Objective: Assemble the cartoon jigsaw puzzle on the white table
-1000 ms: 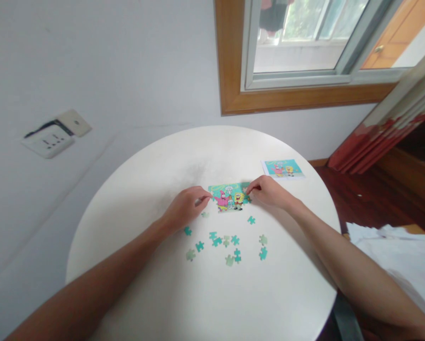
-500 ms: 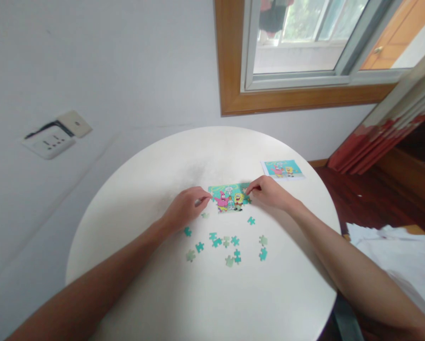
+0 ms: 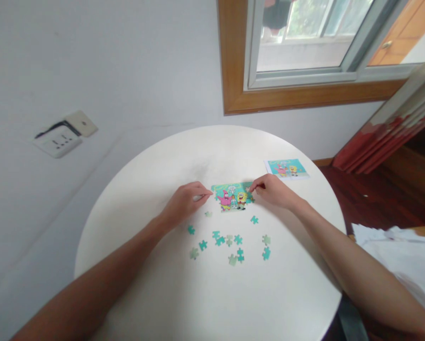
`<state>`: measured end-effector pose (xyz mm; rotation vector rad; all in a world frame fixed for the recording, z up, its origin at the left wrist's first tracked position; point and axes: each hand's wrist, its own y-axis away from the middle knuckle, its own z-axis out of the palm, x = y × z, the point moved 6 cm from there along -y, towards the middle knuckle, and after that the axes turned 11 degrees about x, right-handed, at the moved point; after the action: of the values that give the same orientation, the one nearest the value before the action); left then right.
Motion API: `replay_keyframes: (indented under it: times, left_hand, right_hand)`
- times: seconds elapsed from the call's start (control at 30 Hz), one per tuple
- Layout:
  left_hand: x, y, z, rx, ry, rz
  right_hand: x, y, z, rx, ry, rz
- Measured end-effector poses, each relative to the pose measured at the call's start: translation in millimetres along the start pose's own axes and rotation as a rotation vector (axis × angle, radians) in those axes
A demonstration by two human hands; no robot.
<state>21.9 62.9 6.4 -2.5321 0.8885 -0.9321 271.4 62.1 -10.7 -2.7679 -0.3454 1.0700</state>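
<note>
A partly joined jigsaw puzzle (image 3: 233, 197) with cartoon figures on a teal background lies on the round white table (image 3: 212, 303). At its left edge, my left hand (image 3: 188, 199) has thumb and forefinger closed to a pinch, tips touching the edge; what is between them is too small to make out. On the opposite side, my right hand (image 3: 269, 188) pinches a puzzle piece (image 3: 248, 190) at the right edge. Several loose teal and pale green pieces lie nearer me, among them a teal piece (image 3: 254, 219) and a pale piece (image 3: 208, 214).
A printed reference picture (image 3: 287, 169) of the same scene lies at the table's right rear. Behind the table stand a white wall with a socket (image 3: 59, 140) and a wood-framed window (image 3: 305, 97). White papers or bags (image 3: 400, 255) are at the right, below a curtain (image 3: 376, 137).
The camera view has shifted slightly, so everything sits a little further right. My left fingers look a bit straighter. Both hands stay at the puzzle's edges, and the loose pieces have not moved.
</note>
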Motion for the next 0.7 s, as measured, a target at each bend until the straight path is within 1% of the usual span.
replay_keyframes:
  times: [0.07,0.13,0.37,0.53,0.6,0.67,0.7]
  left_hand:
    - [-1,-1,-7,0.02,0.01,-0.019]
    - [-2,-2,-11,0.013,0.03,-0.035]
    - [0,2,-9,-0.095,0.071,-0.11]
    - [5,5,-7,-0.2,0.049,-0.096]
    - [10,6,-8,-0.269,0.071,-0.062]
    - [20,12,-8,-0.413,0.137,0.002]
    - [26,16,-8,-0.51,0.176,0.038]
  right_hand:
    - [0,0,0,-0.004,0.011,0.001]
    - [0,0,0,-0.007,0.004,0.004]
    - [0,1,-2,-0.004,0.007,0.011]
    - [0,1,-1,-0.005,0.002,0.016]
    - [1,1,-1,-0.008,-0.009,0.016]
    - [2,1,0,-0.012,-0.013,0.021]
    - [2,0,0,-0.013,-0.01,0.024]
